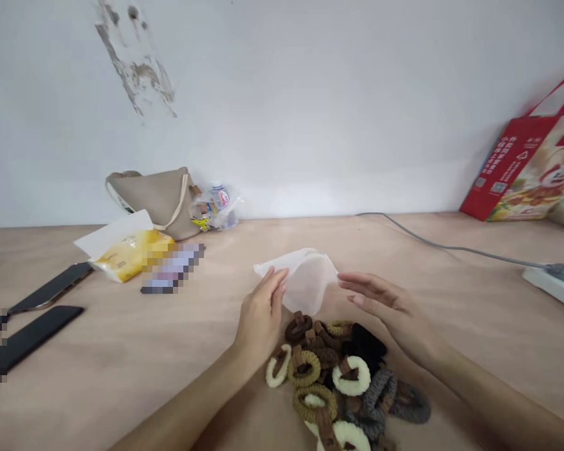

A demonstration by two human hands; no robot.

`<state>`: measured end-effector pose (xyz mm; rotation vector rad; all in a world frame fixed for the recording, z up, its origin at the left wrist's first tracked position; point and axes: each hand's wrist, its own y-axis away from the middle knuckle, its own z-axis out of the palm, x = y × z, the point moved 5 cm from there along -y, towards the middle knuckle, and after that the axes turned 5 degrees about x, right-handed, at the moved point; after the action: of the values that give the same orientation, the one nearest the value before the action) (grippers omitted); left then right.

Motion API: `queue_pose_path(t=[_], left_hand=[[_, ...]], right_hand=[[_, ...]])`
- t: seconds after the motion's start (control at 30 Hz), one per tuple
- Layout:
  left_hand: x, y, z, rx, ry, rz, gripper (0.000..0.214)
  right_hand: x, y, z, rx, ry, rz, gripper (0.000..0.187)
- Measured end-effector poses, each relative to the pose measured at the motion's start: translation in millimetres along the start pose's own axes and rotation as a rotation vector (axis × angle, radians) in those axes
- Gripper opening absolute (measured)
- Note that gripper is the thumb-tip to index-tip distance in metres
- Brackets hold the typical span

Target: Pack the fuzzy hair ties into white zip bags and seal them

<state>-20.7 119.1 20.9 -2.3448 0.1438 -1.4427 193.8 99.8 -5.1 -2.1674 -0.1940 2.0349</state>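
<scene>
A translucent white plastic bag (310, 282) stands slightly puffed out on the table between my hands. My left hand (262, 313) has its thumb and fingers closed together at the bag's left side. At the right side, my right hand (390, 313) has its fingers stretched out and apart, their tips close to the bag's edge; whether they touch it is unclear. Just below the bag lies a heap of thick knitted hair ties (313, 401) in brown, tan, cream, black and grey, several with brown tags.
On the left lie a yellow tissue pack (134, 254), a phone (173, 269) and dark flat objects (32, 338). A beige bag (155, 194) and a plastic bag with a bottle (219, 203) sit by the wall. Right: a red carrier bag (512, 169), a grey cable (432, 240) and a power strip (554, 288).
</scene>
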Motion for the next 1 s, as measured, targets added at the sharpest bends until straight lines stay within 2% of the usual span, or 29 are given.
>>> queue_pose_path(t=[0.1,0.17,0.27,0.33,0.43,0.47,0.57,0.67,0.73,0.9,0.93,1.0], left_hand=[[-1.6,-5.0,-3.3,0.072,-0.047,-0.003,0.023],[-2.6,-11.9,-4.6,0.073,-0.074,0.034,0.017],[-3.1,-23.6,-5.8,0.051,-0.087,0.114,0.023],[-2.7,-29.3,-6.4,0.042,-0.09,0.166,0.031],[-3.1,-31.5,-6.3,0.022,-0.103,0.215,0.04],[-3.7,-30.8,-6.3,0.013,-0.109,0.227,0.042],[-6.2,-27.3,-7.4,-0.025,-0.117,0.259,0.046],[-8.3,-24.4,-11.9,-0.05,-0.103,0.277,0.049],[-8.6,-22.5,-15.4,-0.062,-0.075,0.261,0.049],[1.6,-13.0,-17.1,-0.117,-0.107,0.26,0.049],[4.9,-10.8,-16.2,-0.129,-0.143,0.275,0.049],[10.1,-7.5,-14.1,-0.148,-0.209,0.296,0.049]], right_hand=[[-5.8,-1.3,3.0,-0.001,0.054,-0.038,0.034],[-10.9,-1.6,1.6,0.048,0.126,-0.081,0.034],[-27.0,3.1,5.0,0.103,0.238,-0.157,0.031],[-40.5,8.4,22.4,-0.045,0.332,-0.22,0.026],[-50.1,17.8,60.1,-0.418,0.559,-0.309,0.023],[-49.3,19.6,69.8,-0.502,0.632,-0.322,0.022],[-43.1,19.0,84.3,-0.577,0.742,-0.319,0.027],[-39.9,16.8,83.9,-0.578,0.765,-0.323,0.029],[-43.4,14.0,76.6,-0.531,0.767,-0.343,0.028],[-64.3,3.8,46.8,-0.267,0.743,-0.434,0.03],[-67.3,4.0,42.9,-0.25,0.74,-0.437,0.03],[-69.4,8.6,40.8,-0.299,0.732,-0.406,0.028]])
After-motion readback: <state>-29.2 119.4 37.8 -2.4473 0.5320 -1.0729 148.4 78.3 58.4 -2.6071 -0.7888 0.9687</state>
